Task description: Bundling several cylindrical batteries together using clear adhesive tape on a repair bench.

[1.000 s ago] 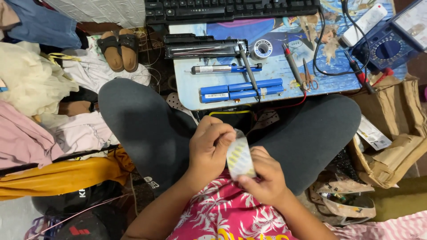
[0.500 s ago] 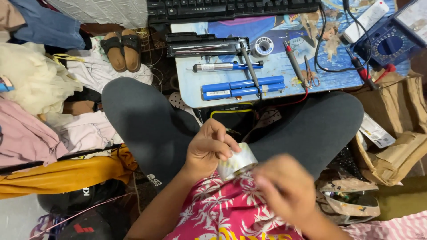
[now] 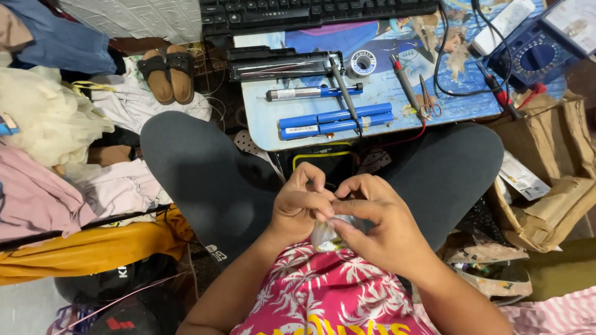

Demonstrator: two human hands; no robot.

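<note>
In my lap, my left hand (image 3: pixel 302 205) and my right hand (image 3: pixel 379 226) come together around a roll of clear tape (image 3: pixel 324 234). Only a pale sliver of the roll shows beneath my fingers. Both hands pinch at it, thumbs and forefingers touching near its top edge. My crossed legs in grey trousers (image 3: pixel 205 180) frame the hands, and a pink flowered shirt (image 3: pixel 323 298) lies below them.
A low blue board (image 3: pixel 434 108) ahead carries blue battery cells (image 3: pixel 335 121), a marker (image 3: pixel 310 93), a solder spool (image 3: pixel 363 62), small scissors (image 3: pixel 428 102), probes and a blue multimeter (image 3: pixel 534 56). A keyboard (image 3: pixel 310 12) lies behind. Clothes (image 3: pixel 49 161) and sandals (image 3: pixel 167 74) pile left, cardboard (image 3: pixel 552 186) right.
My right hand, which had swung away from the roll half a second ago, has come back onto it. The tape roll is now mostly covered by both hands.
</note>
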